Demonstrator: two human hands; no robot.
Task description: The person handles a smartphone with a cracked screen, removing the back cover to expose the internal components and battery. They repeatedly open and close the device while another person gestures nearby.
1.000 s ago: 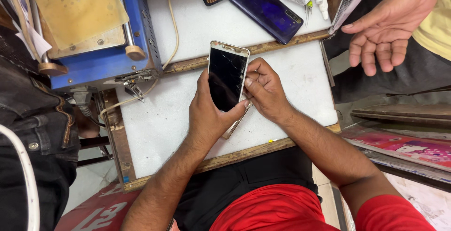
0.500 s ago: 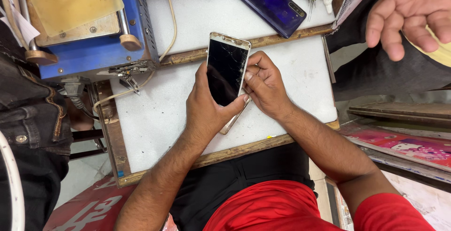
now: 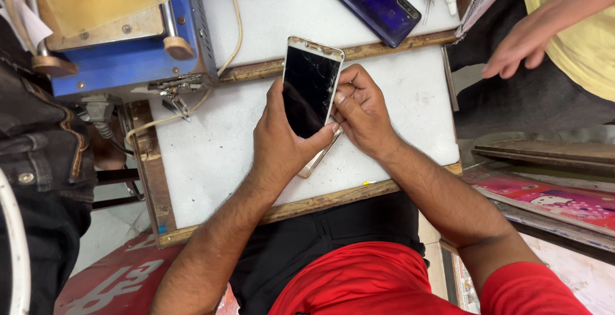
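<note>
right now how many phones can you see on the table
2. A white phone with a cracked dark screen is held in the left hand, the right hand at its edge. A dark blue phone lies further back.

left hand (image 3: pixel 278 139): curled, gripping | right hand (image 3: pixel 364 111): fingers bent, seemingly pinching

Bright even light, soft shadows (faint under arms), sharp focus throughout
</note>
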